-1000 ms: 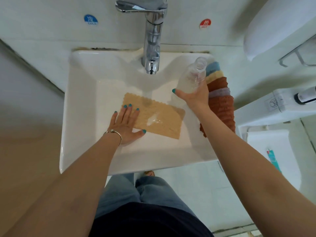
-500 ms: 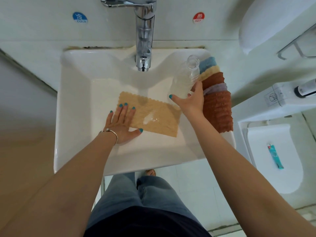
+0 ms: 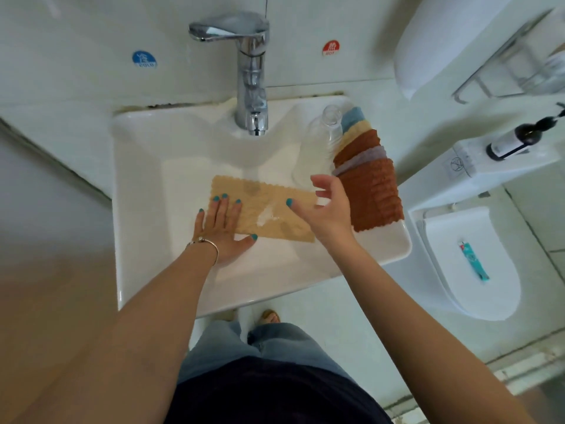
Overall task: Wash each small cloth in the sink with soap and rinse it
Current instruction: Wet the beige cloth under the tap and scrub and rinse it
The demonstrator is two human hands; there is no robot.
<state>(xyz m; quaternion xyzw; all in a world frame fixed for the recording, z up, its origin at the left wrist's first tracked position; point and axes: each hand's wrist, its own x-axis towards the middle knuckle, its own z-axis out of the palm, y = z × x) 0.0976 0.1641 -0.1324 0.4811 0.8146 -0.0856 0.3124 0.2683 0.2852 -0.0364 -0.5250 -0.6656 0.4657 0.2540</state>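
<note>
A tan cloth (image 3: 263, 209) with scalloped edges lies flat and wet in the white sink (image 3: 137, 185), soap smeared mid-cloth. The left hand (image 3: 221, 231) presses it, fingers straight; the right hand (image 3: 325, 209) hovers spread, empty, near a clear bottle (image 3: 318, 148).

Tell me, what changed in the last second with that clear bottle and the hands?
The right hand let go of the clear plastic bottle, which now stands on the white sink's rim beside the stack of folded coloured cloths; its fingers are spread and have drawn back toward the basin. The left hand stays pressed flat on the tan cloth, which has not moved.
</note>
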